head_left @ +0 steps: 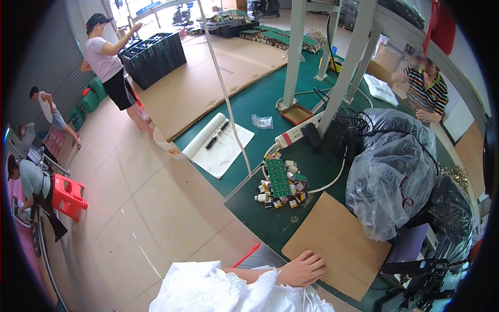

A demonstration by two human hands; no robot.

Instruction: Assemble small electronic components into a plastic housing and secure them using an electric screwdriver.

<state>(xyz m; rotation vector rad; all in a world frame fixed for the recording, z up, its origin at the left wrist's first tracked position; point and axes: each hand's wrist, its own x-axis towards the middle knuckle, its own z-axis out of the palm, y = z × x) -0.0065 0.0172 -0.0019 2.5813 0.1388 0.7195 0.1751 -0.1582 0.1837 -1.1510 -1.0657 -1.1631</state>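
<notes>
My left hand (304,269) rests palm down on a flat piece of brown cardboard (338,244), its fingers stretched out and slightly bent. The cardboard lies at the near edge of a green-topped table (265,229). Beyond it is a pile of small electronic parts with a green circuit board panel (279,178) on top. My right hand is out of view. Further off, an open notebook (221,151) lies with a black pen (217,134) across it, beside a small clear bag of parts (262,121).
Clear plastic bags (390,171) bulge at the right, near a purple box (409,243). A white power strip (299,136) with cables stands by metal posts (348,62). One person (106,57) handles a black crate (153,58); another person (426,88) sits at right. A red stool (69,197) stands left.
</notes>
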